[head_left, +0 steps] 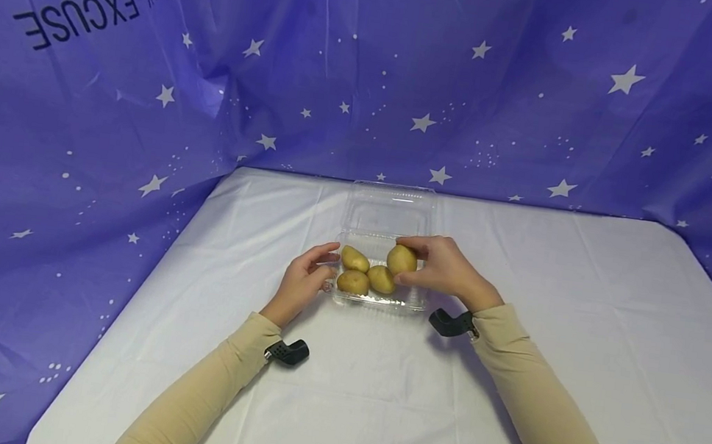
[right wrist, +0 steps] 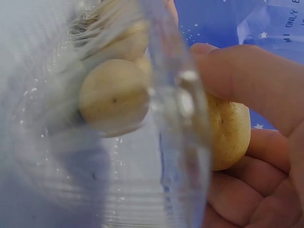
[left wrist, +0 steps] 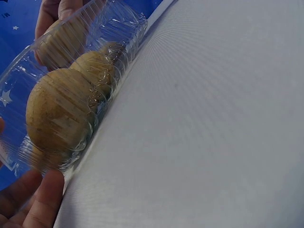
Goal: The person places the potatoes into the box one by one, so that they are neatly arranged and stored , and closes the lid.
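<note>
Potato [head_left: 402, 260] and right hand [head_left: 446, 269] meet over the right end of the clear container [head_left: 414, 306], the thumb pinching from the near side and a fingertip from the far side, about level with the rim. Whether it is going in or coming out, I can't tell. The left hand [head_left: 304, 278] is apart from the right, its relaxed fingers set against the container's left end. That light bracing seems right to me: the plastic looks thin, and a harder push could bow or slide it. I'd move the pinched potato straight up or down, so it doesn't knock the middle potato [head_left: 381, 278] just beside it. The far-left potato [head_left: 355, 259] and near-left potato [head_left: 353, 282] lie close together by the left hand.

Inside, the freest floor is at the right. Behind, the raised lid [head_left: 390, 211] reaches about the table's far edge, with the purple curtain [head_left: 508, 122] beyond. White cloth [head_left: 347, 399] spreads wide to both sides and in front. The black wrist camera [head_left: 450, 323] on the right arm hangs near the container's near corner, and a low turn might clip it.
</note>
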